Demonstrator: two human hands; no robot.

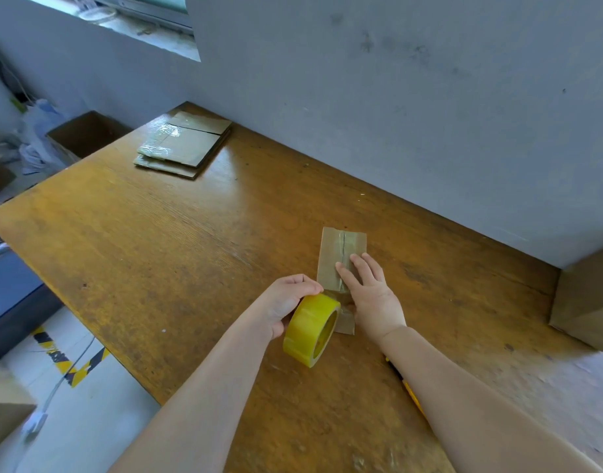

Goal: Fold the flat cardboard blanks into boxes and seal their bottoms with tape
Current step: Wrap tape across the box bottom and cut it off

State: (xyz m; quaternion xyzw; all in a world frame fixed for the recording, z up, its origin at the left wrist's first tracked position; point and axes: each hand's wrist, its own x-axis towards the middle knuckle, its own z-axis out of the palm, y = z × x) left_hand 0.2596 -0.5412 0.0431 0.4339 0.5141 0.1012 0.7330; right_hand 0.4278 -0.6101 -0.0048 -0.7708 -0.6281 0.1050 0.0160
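Where the worn wooden counter (156, 250) meets a grey wall (395, 97), a stack of flat blanks (184, 145) lies upper left. Centre frame: small box (341, 247), taped seam up. Right hand (373, 298) lies flat on it, fingers straight, slightly spread. Left hand (286, 302) grips the tape roll (312, 331), fingers curled round its rim. Yellow object (410, 390) mostly hidden under the right forearm.

Tape roll (312, 331): translucent yellow. Cardboard box (341, 254): dull tan, glossy clear strip down seam. Flat blanks (184, 145): same tan, shiny tape patches. Table (156, 250): orange-brown wood, fine grain lines, dark specks, whitish worn patch at right. Wall (395, 97): pale grey-blue, dark smudges. Floor marking (75, 363): yellow-black diagonal stripes.
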